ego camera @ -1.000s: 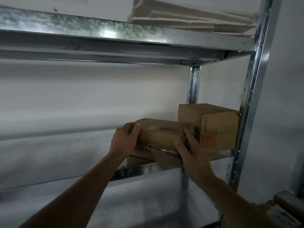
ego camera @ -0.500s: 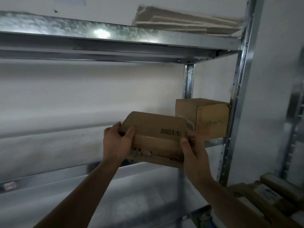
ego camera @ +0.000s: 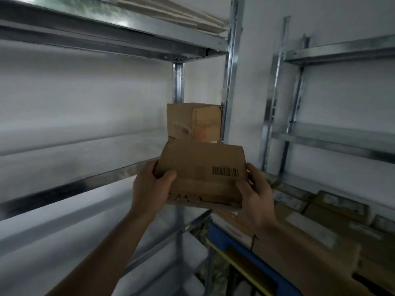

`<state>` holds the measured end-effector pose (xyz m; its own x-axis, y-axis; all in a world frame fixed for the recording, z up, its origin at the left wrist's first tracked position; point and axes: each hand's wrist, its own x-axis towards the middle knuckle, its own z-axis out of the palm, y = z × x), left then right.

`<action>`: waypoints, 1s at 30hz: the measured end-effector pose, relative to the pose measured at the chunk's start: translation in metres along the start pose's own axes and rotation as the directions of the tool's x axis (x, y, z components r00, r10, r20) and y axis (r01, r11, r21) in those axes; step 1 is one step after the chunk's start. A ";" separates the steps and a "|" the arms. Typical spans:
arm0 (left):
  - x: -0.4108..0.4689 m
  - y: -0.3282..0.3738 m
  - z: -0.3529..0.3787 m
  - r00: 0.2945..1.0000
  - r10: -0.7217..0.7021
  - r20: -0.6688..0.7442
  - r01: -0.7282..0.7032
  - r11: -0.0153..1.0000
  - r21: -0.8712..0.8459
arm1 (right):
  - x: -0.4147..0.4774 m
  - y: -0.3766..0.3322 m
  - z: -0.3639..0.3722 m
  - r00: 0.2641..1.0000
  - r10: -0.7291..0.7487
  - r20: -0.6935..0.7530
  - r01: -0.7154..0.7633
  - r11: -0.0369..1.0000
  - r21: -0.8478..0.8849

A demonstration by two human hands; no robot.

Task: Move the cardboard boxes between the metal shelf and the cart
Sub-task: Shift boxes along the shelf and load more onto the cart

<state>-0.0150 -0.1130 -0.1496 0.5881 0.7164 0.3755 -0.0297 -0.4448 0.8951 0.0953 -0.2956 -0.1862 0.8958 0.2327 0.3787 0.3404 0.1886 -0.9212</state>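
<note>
Both my hands hold a cardboard box in the air in front of the metal shelf.

My left hand grips the box's left end, thumb curled over the face turned toward me. My right hand grips the right end, thumb lying just below the barcode. The box is tilted and clear of the shelf board. Farther back, a second box stands at the right end of the shelf, beside the upright post. Low on the right, under my right forearm, a blue cart carries more boxes.
</note>
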 end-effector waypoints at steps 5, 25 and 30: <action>-0.036 0.010 0.058 0.986 0.014 0.168 0.004 0.994 -0.107 | -0.021 -0.007 -0.073 0.992 -0.017 -0.122 -0.004 0.986 -0.168; -0.227 0.053 0.290 0.690 0.028 0.723 0.114 0.982 -0.148 | -0.125 -0.003 -0.377 0.837 0.032 -0.547 -0.268 0.895 -0.357; -0.271 0.056 0.337 0.666 -0.055 0.744 0.147 0.987 -0.059 | -0.133 0.023 -0.444 0.838 0.099 -0.536 -0.339 0.865 -0.370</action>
<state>0.0964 -0.5131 -0.2819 0.9946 0.1017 0.0223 0.0095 -0.3020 0.9533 0.1105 -0.7455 -0.2974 0.9379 -0.2976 0.1781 0.0967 -0.2688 -0.9583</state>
